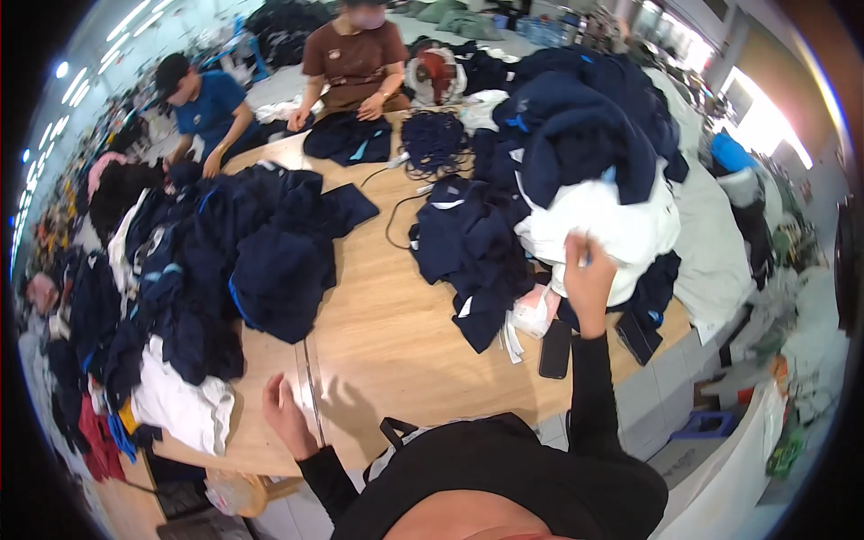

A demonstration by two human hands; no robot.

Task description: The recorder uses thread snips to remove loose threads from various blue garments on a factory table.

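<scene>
My left hand (286, 418) hovers over the near left part of the wooden table (387, 297). Its fingers are stretched out and hold nothing. On the right, my right hand (589, 281) is raised in front of a white garment (562, 220) that lies under a heap of navy garments (585, 126). Its fingers are bent together in a pinch, and what is between them is too small to make out. Close to its wrist lie a black phone (555, 349) and a pinkish-white packet (535, 310). A navy garment (468, 234) is spread left of the white one.
A big navy garment pile (279, 252) covers the table's left side, with a white garment (184, 400) at its near edge. Dark cords (434, 142) lie farther back. Across the table are a person in brown (355, 58) and a person in blue (211, 112).
</scene>
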